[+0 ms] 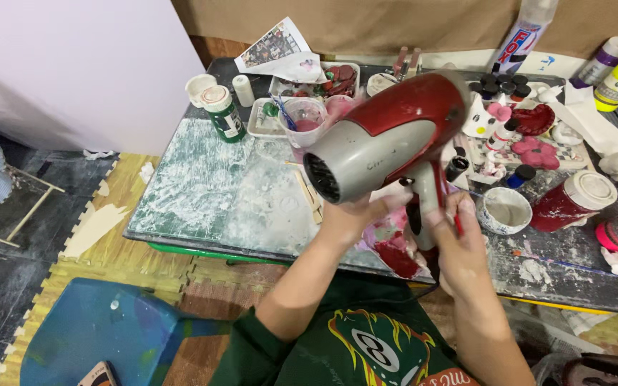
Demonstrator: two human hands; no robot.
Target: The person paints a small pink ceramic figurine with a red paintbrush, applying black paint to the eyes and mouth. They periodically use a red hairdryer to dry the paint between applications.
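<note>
- Nearest us, our right hand [459, 250] has its grip clamped on the handle of the red and grey plastic hair dryer [384, 139].
- Our left hand [355, 214] cups a red-painted piece [395, 250] under it; we cannot tell how tight that grip is.
- We judge the drying step is in hand; next we need a steady nozzle over wet paint.
- Farther off, the paint-smeared desk [202, 186] carries a green paint bottle [223, 114].

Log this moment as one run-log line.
left hand: under hair dryer barrel | right hand: grips handle | beneath: red-painted piece | table: paint bottle, cup
</note>
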